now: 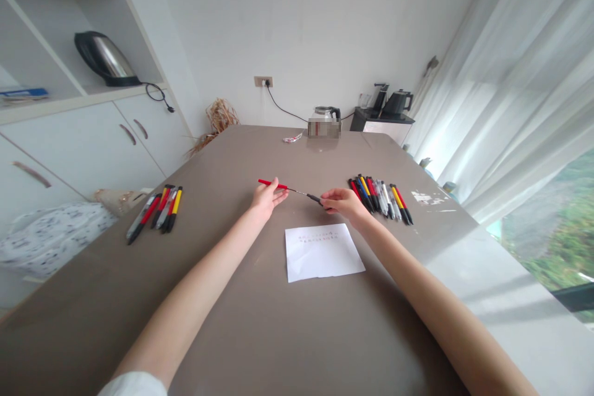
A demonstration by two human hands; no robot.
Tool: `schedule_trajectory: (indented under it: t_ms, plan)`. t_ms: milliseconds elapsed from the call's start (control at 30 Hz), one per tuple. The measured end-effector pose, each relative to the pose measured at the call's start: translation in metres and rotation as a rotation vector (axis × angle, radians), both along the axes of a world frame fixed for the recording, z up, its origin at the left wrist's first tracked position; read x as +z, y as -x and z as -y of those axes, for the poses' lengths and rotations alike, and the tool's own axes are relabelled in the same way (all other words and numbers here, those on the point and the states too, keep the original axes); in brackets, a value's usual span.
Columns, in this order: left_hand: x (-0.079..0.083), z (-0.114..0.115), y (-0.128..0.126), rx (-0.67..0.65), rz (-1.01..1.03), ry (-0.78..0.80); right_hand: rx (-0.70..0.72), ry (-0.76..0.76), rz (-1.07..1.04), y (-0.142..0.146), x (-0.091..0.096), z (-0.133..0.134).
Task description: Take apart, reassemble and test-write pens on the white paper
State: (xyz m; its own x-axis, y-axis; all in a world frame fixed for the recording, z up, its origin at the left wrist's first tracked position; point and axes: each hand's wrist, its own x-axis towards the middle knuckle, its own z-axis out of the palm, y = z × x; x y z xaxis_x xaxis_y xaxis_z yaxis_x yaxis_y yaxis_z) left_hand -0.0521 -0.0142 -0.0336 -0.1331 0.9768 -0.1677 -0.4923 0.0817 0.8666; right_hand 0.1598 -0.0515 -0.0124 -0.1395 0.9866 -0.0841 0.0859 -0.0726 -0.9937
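Observation:
Between my hands a pen is in two parts over the table. My left hand (pixel 265 199) holds the red pen barrel (pixel 265 182) between thumb and fingers. My right hand (pixel 342 203) is closed on the black pen grip (pixel 314 198). A thin refill (pixel 297 191) bridges the gap between the two parts. Just below the hands lies a white sheet of paper (pixel 320 260) with faint reddish writing near its top. Right of my right hand is a row of several pens (pixel 378 197) in red, black, yellow, blue and clear.
A smaller group of pens (pixel 160 210) lies on the left of the brown table (pixel 223 322). At the far edge stand a glass kettle (pixel 325 114) and a crumpled wrapper (pixel 292 138). Shelves with a steel kettle (pixel 109 62) are at left, a curtain (pixel 487 62) at right.

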Motion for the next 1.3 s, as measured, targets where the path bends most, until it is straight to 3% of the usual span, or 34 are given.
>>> schedule_trajectory:
  t_ms: [233, 433, 633, 933, 1100, 1300]
  plan:
    - [-0.002, -0.004, 0.005, 0.027, 0.019, 0.025, -0.018, -0.047, 0.117, -0.006, 0.000, -0.003]
    - [-0.003, -0.004, 0.006, 0.032, 0.019, 0.024, -0.197, -0.366, 0.764, -0.016, -0.007, -0.009]
    - [-0.002, -0.002, 0.003, 0.037, 0.037, 0.031, -0.174, -0.323, 1.046, -0.016, -0.005, -0.004]
    - [-0.004, 0.000, -0.002, 0.030, 0.056, 0.038, -0.189, -0.315, 1.054, -0.010, 0.003, 0.000]
    - [-0.003, 0.005, -0.012, -0.006, 0.036, 0.025, -0.058, -0.486, 0.838, 0.003, 0.004, 0.005]
    - [-0.002, 0.013, -0.025, -0.063, 0.028, 0.015, -0.003, -0.522, 0.708, 0.016, 0.001, 0.011]
